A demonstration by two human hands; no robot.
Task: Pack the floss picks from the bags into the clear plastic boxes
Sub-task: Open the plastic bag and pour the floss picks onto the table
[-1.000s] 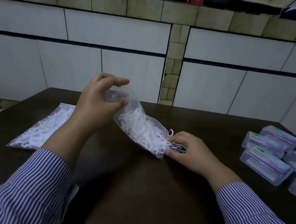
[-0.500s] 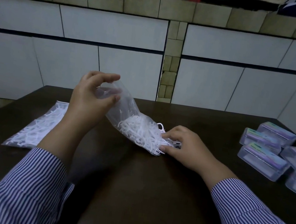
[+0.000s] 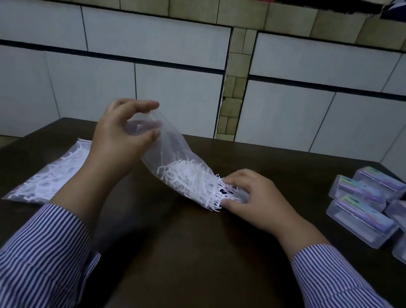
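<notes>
A clear plastic bag (image 3: 170, 154) of white floss picks (image 3: 190, 181) slopes down toward the dark table (image 3: 179, 269). My left hand (image 3: 120, 136) pinches its raised closed end. My right hand (image 3: 253, 201) lies at the bag's low mouth, fingers curled on the picks that poke out there. A second bag of floss picks (image 3: 48, 178) lies flat at the left. Several clear plastic boxes (image 3: 363, 217) with coloured labels stand shut at the right.
A tiled wall (image 3: 155, 80) rises right behind the table's far edge. The table's left corner (image 3: 64, 120) drops to a tiled floor. Striped sleeves (image 3: 30, 260) cover both forearms near the front.
My left hand has lifted the closed end higher, and the picks have slid down to the mouth. My right hand stays at the mouth.
</notes>
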